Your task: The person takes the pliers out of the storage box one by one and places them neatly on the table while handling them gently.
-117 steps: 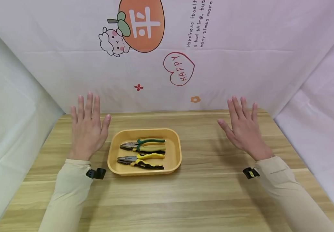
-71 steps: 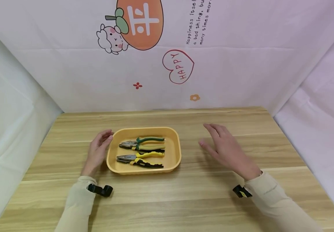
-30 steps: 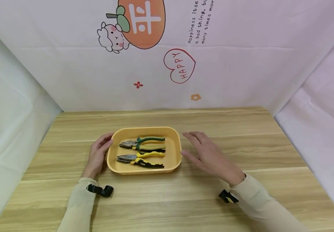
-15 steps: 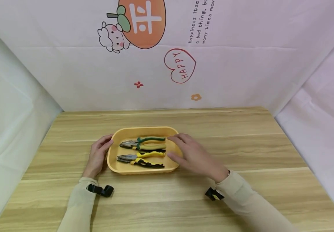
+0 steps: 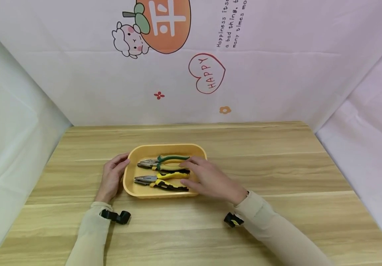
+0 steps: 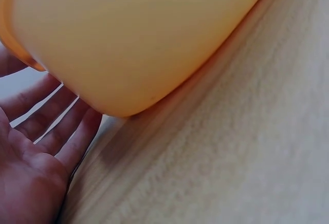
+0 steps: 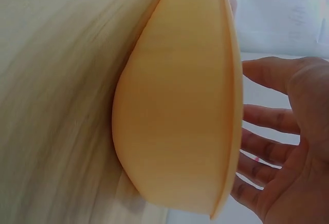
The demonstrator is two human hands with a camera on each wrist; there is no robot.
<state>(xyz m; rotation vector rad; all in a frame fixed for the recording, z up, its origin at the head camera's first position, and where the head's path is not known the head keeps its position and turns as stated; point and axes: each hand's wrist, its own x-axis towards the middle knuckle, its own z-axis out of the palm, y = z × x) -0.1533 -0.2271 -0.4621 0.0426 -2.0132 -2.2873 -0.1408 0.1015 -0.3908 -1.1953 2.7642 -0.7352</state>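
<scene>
A yellow plastic tray (image 5: pixel 164 197) holds two pairs of pliers lying side by side, jaws toward the left. The farther pliers (image 5: pixel 168 167) have green and pale yellow handles; the nearer pliers (image 5: pixel 171 176) have yellow and black ones. At the tray's left end my left hand (image 5: pixel 112 177) holds it, thumb at the rim and fingers against the outer wall, as the left wrist view shows. Over the right end reaches my right hand (image 5: pixel 210 179), thumb and fingers spread apart, fingertips right at the handle ends. In the right wrist view its fingers (image 7: pixel 272 118) are partly hidden behind the tray's rim.
The wooden table (image 5: pixel 177 232) carries the tray left of its middle. White cloth (image 5: pixel 270 85) with printed drawings rises along the back edge, and more hangs at both sides. Each wrist wears a small black camera (image 5: pixel 233 220).
My left hand has come in from the table's left to the tray's left end and stays there. My right hand has swept leftward from the far right to over the tray's right end.
</scene>
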